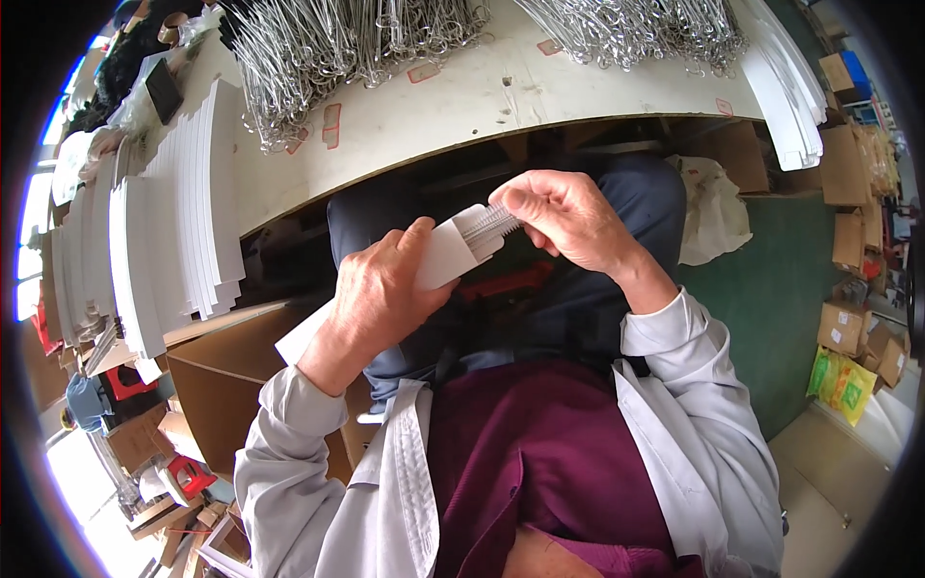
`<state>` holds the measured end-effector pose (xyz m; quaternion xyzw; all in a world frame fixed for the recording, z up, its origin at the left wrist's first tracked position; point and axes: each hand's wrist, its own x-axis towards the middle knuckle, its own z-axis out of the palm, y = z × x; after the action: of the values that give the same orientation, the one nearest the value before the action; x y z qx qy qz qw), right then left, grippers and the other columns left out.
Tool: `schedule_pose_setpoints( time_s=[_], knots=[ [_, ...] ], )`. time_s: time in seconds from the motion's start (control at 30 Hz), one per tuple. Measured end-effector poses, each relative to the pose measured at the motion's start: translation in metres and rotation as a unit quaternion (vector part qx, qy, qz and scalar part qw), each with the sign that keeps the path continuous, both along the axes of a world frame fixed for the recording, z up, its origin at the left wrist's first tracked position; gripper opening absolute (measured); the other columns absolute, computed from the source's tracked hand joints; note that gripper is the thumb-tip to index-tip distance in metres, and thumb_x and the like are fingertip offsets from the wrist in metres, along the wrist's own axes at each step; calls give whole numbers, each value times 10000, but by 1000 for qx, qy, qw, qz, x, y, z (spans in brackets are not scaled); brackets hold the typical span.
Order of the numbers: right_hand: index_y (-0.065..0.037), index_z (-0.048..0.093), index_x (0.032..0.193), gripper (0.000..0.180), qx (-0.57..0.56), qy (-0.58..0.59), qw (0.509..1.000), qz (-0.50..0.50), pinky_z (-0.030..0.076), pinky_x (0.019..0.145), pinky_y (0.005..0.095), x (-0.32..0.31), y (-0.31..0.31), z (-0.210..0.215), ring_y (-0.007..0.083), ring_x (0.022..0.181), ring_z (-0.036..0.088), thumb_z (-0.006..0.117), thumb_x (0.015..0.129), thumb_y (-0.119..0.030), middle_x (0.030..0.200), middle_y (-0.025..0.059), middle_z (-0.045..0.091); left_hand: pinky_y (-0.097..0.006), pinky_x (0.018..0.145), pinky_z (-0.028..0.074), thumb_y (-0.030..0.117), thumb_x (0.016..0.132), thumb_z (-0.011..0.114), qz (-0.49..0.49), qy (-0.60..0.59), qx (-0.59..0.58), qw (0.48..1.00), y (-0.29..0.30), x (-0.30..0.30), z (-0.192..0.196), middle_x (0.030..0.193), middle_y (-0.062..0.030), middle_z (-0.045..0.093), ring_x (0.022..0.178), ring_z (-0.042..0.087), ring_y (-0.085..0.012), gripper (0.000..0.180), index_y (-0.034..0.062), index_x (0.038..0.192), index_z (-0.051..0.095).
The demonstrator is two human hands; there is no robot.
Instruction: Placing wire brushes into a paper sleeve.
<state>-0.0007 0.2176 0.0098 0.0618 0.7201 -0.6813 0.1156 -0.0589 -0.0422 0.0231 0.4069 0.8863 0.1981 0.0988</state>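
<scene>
My left hand [378, 289] is wrapped round a long, narrow white cardboard box [447, 256], held aslant above my lap. The lower end of the box runs back under my left wrist. Out of its open upper end, with the flaps raised, stick several thin wire brushes [486, 229] with pale bristles. Thumb and fingers of my right hand [576, 220] close on the tips of these brushes. How far the brushes reach into the box is hidden.
Ahead is a pale worktable [482, 101], with heaps of loop-ended metal wire pieces [318, 53]. Flat white boxes [188, 202] are stacked at its left, more white boxes [785, 87] at its right. An open brown carton [231, 371] stands by my left forearm.
</scene>
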Motion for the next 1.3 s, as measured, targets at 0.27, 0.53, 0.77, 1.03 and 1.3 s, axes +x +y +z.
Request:
schedule_pose_setpoints(
  time_s=[0.27,0.53,0.77,1.03,1.3],
  knots=[
    [18,724,1130,229,-99,42,993,-51,530,537,230,13,5,-15,81,653,640,672,1015,-172,885,64,731,-433,799,594,222,721,895,35,-82,12,996,3,10,-1,1000,-189,716,929,722,-378,654,21,1258,581],
    [12,747,1045,182,-20,57,993,-103,501,551,213,14,-10,-12,46,662,627,767,936,-132,814,37,736,-429,798,596,214,725,887,57,-88,19,994,6,21,-10,1008,-192,715,928,722,-374,631,20,1246,590],
    [28,740,1030,163,8,87,990,-108,486,545,213,16,-15,-19,33,646,602,760,933,-101,787,39,722,-430,791,600,230,735,880,66,-86,15,994,7,27,-16,1009,-193,714,924,725,-366,628,18,1247,586],
    [24,730,1094,196,-113,-22,991,-67,500,484,227,13,2,-17,83,599,632,665,1009,-141,797,83,708,-417,702,597,270,758,867,43,11,-11,999,4,26,-26,899,-143,688,810,716,-317,626,23,1252,573],
    [69,653,1226,280,-166,-30,985,-20,604,611,296,15,6,-13,190,739,733,619,1033,-130,948,161,733,-418,690,596,259,751,871,44,19,9,999,1,25,-30,877,-141,686,792,715,-316,630,18,1248,570]
  ],
)
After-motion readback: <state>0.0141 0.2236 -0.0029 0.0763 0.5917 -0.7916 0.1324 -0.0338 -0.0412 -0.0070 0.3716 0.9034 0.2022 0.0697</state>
